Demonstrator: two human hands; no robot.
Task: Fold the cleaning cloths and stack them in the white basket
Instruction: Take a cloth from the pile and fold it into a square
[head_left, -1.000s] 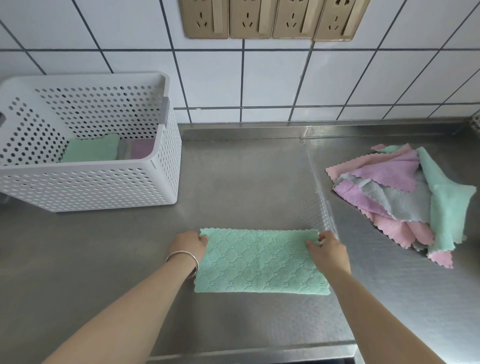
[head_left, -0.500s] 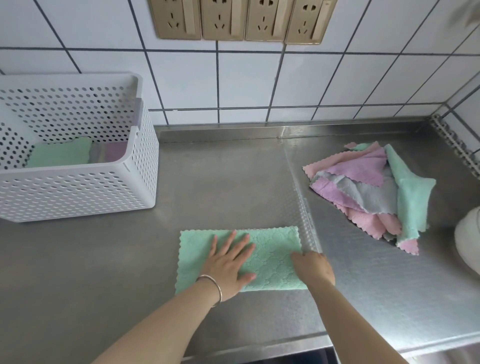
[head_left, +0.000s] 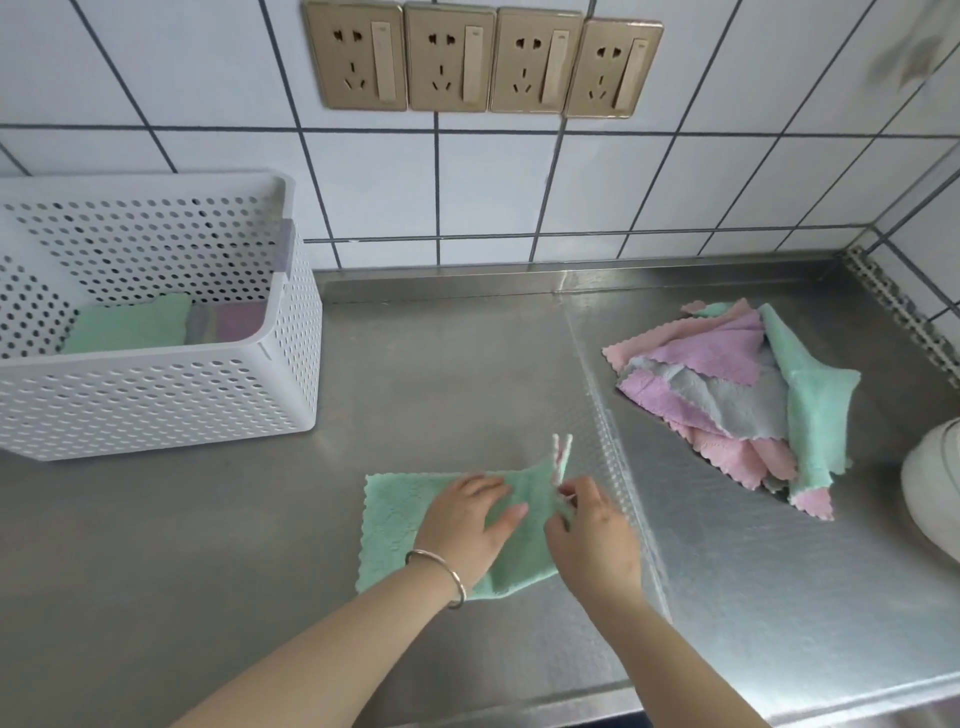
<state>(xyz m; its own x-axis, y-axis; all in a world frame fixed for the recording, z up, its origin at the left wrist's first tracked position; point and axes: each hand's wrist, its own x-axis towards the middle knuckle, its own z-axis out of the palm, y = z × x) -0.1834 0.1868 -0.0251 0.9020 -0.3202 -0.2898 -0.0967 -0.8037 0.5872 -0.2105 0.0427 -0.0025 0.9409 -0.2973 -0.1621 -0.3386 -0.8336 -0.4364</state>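
Observation:
A green cleaning cloth (head_left: 395, 525), folded once, lies on the steel counter in front of me. My left hand (head_left: 467, 525) presses flat on its middle with straight fingers. My right hand (head_left: 587, 530) pinches the cloth's right edge and lifts it off the counter, so the edge stands upright. The white perforated basket (head_left: 156, 405) stands at the back left and holds folded green and purple cloths (head_left: 130, 327). A loose pile of pink, purple, grey and green cloths (head_left: 737, 384) lies at the right.
The steel counter (head_left: 208, 545) meets a tiled wall with a row of sockets (head_left: 483, 62). A white rounded object (head_left: 935, 488) shows at the right edge. The counter's front edge runs just below my forearms.
My left hand stayed flat on the cloth's middle. My right hand has taken the right edge and raised it, moving it leftward. The view shifted slightly right.

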